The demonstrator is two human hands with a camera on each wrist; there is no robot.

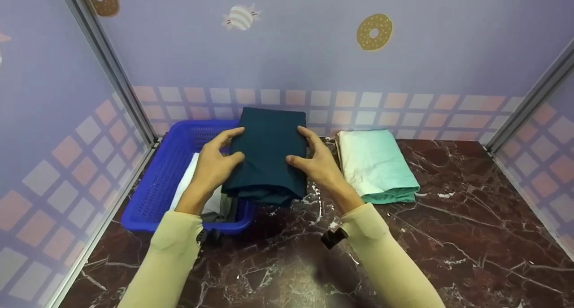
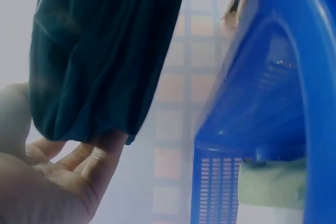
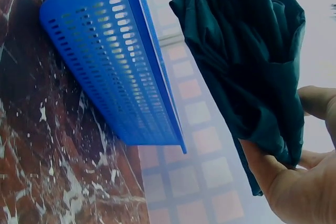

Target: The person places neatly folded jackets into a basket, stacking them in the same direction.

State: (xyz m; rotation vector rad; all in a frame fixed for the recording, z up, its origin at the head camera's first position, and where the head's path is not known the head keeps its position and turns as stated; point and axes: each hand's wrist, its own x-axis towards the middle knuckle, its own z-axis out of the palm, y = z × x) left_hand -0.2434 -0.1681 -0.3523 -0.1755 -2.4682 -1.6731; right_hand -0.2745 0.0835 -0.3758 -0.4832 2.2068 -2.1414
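Note:
A folded dark teal cloth is held up in the air between both hands, its loose folds showing along the near edge. My left hand grips its left side, thumb on top and fingers beneath, as the left wrist view shows. The right hand holds the opposite side the same way. Below and to the left stands a blue plastic basket with slotted walls, partly covered by the cloth and left arm. Inside it lie a white cloth and a grey-green cloth.
To the right, a folded white-to-mint cloth lies on the dark red marbled tabletop. Patterned panels rise behind and on both sides, joined by metal corner strips. The basket stands close to the left panel.

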